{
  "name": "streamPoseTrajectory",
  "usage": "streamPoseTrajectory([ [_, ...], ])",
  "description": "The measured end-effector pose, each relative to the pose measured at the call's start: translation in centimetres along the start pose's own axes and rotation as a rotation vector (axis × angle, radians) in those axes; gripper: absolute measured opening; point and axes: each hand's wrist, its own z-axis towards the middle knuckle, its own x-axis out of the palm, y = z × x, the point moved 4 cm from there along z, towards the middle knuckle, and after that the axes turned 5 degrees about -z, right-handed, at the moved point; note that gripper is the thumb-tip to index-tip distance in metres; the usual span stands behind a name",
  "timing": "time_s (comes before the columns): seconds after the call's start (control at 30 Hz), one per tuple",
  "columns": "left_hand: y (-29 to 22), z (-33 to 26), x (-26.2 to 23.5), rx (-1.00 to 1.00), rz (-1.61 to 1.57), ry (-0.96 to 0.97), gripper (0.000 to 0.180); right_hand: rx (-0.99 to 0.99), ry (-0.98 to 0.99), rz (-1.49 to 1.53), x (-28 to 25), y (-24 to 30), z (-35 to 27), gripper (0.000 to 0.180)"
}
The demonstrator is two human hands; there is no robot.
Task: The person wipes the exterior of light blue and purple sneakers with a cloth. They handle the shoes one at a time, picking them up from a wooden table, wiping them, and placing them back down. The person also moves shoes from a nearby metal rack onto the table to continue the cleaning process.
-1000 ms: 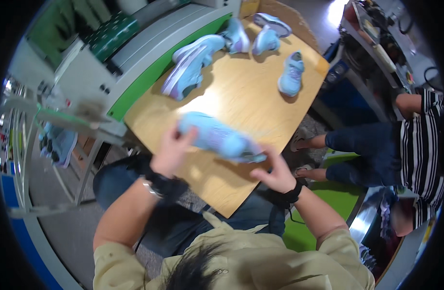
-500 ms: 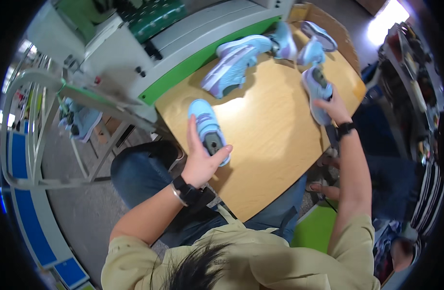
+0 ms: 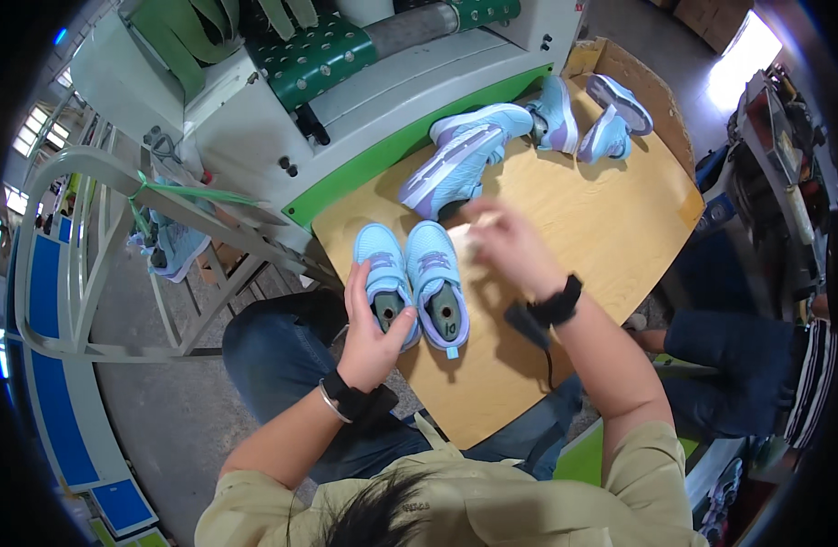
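Observation:
My left hand [image 3: 373, 328] grips a light blue sneaker [image 3: 380, 251] by its heel end, toe pointing away from me, a dark insert in its opening. Right beside it stands a matching sneaker [image 3: 430, 255], also with a dark insert and a small tab at the heel. My right hand [image 3: 519, 251] is over the table just right of this pair, near the toes. Motion smears its fingers, and I cannot make out whether anything is in them. Beyond the pair, several blue and lilac sneakers [image 3: 455, 169] lie tipped on their sides.
The wooden tabletop [image 3: 583, 246] is bordered by a green-edged machine [image 3: 410, 128] at the back. More sneakers [image 3: 556, 114] lie at the far right by a cardboard piece [image 3: 670, 109]. A metal rack frame [image 3: 82, 337] stands left. Another person's legs [image 3: 729, 346] show at right.
The sneaker from my right hand now stands beside the left one, and that hand has let go of it. My right hand has moved left across the table. The view has shifted slightly.

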Motion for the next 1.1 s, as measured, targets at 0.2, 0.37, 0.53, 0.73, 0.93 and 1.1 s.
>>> streamPoseTrajectory([
  [0.2, -6.9, -0.8, 2.8, 0.294, 0.602, 0.274, 0.128, -0.270, -0.361, -0.158, -1.2, -2.5, 9.5, 0.076],
  [0.37, -6.8, -0.7, 3.7, 0.287, 0.711, 0.296, 0.128, -0.305, -0.406, 0.013, -0.3, -0.3, 7.6, 0.055],
  [0.53, -6.8, -0.6, 3.9, 0.296, 0.760, 0.281, 0.117, -0.485, -0.629, -0.304, -4.9, 6.2, -1.5, 0.048],
  [0.73, -8.2, 0.1, 6.4, 0.369, 0.640, 0.300, 0.103, -0.158, -0.412, -0.942, -3.6, 1.1, -8.5, 0.069],
  [0.93, -5.9, 0.7, 9.3, 0.152, 0.074, 0.094, 0.097, -0.399, -0.574, -0.506, -0.1, -4.0, -11.0, 0.090],
  [1.1, -7.1, 6.1, 6.2, -0.164, -0.562, 0.086, 0.092, -0.276, -0.596, -0.022, -3.4, -1.6, -8.3, 0.068],
])
